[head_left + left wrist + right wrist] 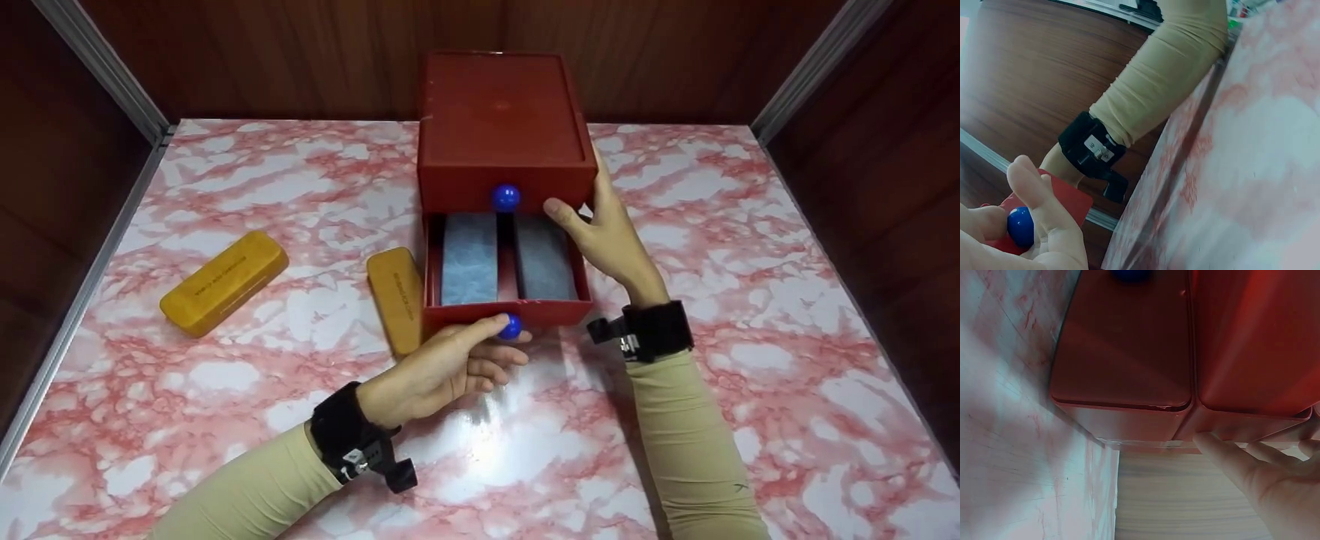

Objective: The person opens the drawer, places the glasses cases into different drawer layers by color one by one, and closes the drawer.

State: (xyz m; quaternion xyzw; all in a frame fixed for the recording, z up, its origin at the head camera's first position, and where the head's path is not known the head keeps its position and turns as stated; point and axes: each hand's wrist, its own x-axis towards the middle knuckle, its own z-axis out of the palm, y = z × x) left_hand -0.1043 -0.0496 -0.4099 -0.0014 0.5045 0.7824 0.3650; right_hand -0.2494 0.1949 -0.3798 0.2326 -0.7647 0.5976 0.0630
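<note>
A red two-drawer box [499,105] stands at the back middle of the table in the head view. Its lower drawer [555,313] is pulled out, with two grey-blue oblong cases [470,259] lying side by side inside. My left hand [442,367] pinches that drawer's blue ball knob [514,327] between thumb and fingers; the left wrist view shows the knob [1021,226] between them too. My right hand [611,240] rests against the box's right side, thumb on the upper drawer's front. In the right wrist view its fingers [1230,458] lie extended along the red side.
One mustard-yellow oblong case [394,292] lies just left of the drawer, partly behind my left hand. Another yellow case [225,283] lies farther left at a slant. The upper drawer has its own blue knob [506,198]. Dark wooden panels [300,60] enclose the marbled table [750,315].
</note>
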